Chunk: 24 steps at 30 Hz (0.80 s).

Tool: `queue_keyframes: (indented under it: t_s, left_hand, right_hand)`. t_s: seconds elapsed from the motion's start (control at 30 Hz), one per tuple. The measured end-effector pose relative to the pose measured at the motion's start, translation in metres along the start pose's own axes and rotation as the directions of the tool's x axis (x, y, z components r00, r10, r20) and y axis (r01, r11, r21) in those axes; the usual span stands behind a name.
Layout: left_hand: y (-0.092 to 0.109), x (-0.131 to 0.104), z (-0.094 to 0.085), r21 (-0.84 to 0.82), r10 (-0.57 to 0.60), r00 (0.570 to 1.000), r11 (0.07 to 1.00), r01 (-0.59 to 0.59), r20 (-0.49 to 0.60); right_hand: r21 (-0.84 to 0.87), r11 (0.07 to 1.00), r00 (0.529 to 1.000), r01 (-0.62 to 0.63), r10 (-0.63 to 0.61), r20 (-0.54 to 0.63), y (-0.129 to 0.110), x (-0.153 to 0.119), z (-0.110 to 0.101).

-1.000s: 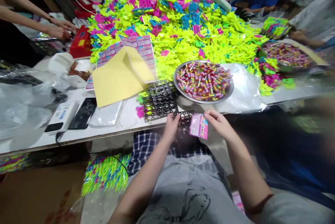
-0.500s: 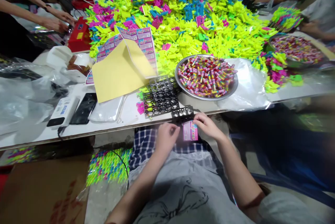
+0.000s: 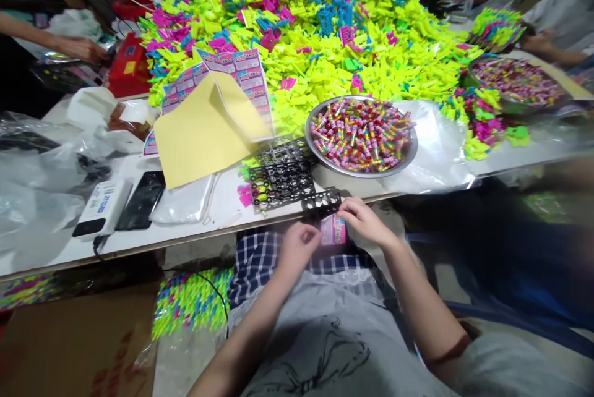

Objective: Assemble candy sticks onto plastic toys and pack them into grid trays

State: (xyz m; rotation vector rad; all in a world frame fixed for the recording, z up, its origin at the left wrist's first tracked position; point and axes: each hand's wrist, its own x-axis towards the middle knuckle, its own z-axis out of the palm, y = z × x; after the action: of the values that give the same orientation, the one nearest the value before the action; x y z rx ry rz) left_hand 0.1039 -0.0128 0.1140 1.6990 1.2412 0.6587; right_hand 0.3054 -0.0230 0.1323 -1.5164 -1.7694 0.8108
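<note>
My left hand [image 3: 298, 245] is at the table edge, thumb and fingertips pinched together; whatever is between them is too small to see. Just right of it, my right hand [image 3: 362, 217] pinches the right end of a black perforated plastic piece [image 3: 321, 202] that juts over the table edge. Below that piece a pink printed card [image 3: 333, 230] lies over my lap, between the two hands. More black perforated pieces [image 3: 282, 180] are stacked on the table, left of a metal bowl [image 3: 414, 153] filled with small wrapped candy tubes [image 3: 362, 136].
A big heap of yellow, pink and blue plastic pieces [image 3: 325, 57] covers the table's back. Yellow-backed printed sheets [image 3: 199, 131], a phone [image 3: 142, 200] and a white power bank [image 3: 103, 206] lie left. Another person's hand [image 3: 83, 49] is at far left, beside a red box [image 3: 130, 66].
The view has shifted slightly. My right hand has come closer to the black piece's right end. At far left, one of the other person's arms has lifted away from the red box.
</note>
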Motion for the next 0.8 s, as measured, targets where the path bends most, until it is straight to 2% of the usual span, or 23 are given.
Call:
queue_keyframes:
  t_s: [0.1,0.17,0.27,0.3,0.37,0.47,0.53,0.63,0.8]
  left_hand:
    - [0.000,-0.002,0.005,-0.052,-0.046,0.999,0.998,0.047,0.003]
    - [0.001,-0.003,0.007,-0.071,-0.068,0.998,0.995,0.067,-0.007]
    - [0.001,-0.002,0.006,-0.113,-0.115,0.993,0.987,0.112,-0.022]
    - [0.001,0.000,0.006,-0.134,-0.133,0.991,0.982,0.130,-0.020]
    - [0.001,0.003,0.005,-0.183,-0.164,0.986,0.970,0.162,0.002]
    - [0.000,0.008,0.006,-0.238,-0.188,0.981,0.952,0.194,0.050]
    - [-0.001,0.011,0.008,-0.248,-0.201,0.977,0.945,0.211,0.066]
    - [-0.004,0.014,0.011,-0.224,-0.230,0.972,0.946,0.236,0.051]
    - [-0.013,0.018,0.016,-0.122,-0.256,0.965,0.961,0.247,-0.063]
  right_hand:
    - [-0.052,0.998,0.999,-0.022,0.021,-0.036,0.002,-0.002,0.004]
    - [-0.059,0.993,0.984,-0.102,0.092,-0.151,0.006,-0.004,0.007]
    - [0.098,0.970,0.909,-0.225,0.245,-0.337,0.015,-0.008,0.012]
    - [0.170,0.955,0.896,-0.244,0.289,-0.338,0.018,-0.010,0.015]
    - [0.284,0.918,0.903,-0.278,0.350,-0.248,0.023,-0.013,0.021]
    - [0.379,0.863,0.918,-0.333,0.389,-0.079,0.023,-0.017,0.032]
    - [0.428,0.833,0.911,-0.350,0.409,-0.050,0.020,-0.019,0.038]
    - [0.423,0.830,0.889,-0.363,0.445,-0.110,0.018,-0.021,0.044]
    - [0.266,0.880,0.847,-0.395,0.461,-0.267,0.022,-0.022,0.056]
